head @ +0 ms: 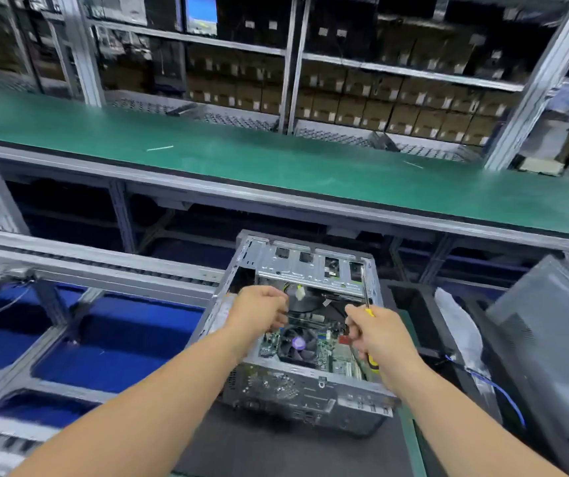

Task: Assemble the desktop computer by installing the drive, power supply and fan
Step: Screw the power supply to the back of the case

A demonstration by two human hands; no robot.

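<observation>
The open computer case [305, 335] lies on the dark mat. A screwdriver [367, 315] is gripped in the right hand [376, 333]; cables seem pinched by the curled left hand [259, 309]. The board could be scratched if the screwdriver slips

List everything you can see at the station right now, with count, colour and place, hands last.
computer case: one, grey metal, open side up, centre, on a dark mat
cooler fan: one, black with purple hub, on the board inside the case
white connector: one, hanging at the case's far end
screwdriver: one, yellow and black handle, shaft pointing up and away, in the right hand
green bench: one, long, beyond the case
boxes: many, brown, on shelves behind the bench
blue cable: one, right of the case
left hand: curled over the case; what it holds is unclear
right hand: grips the screwdriver
</observation>
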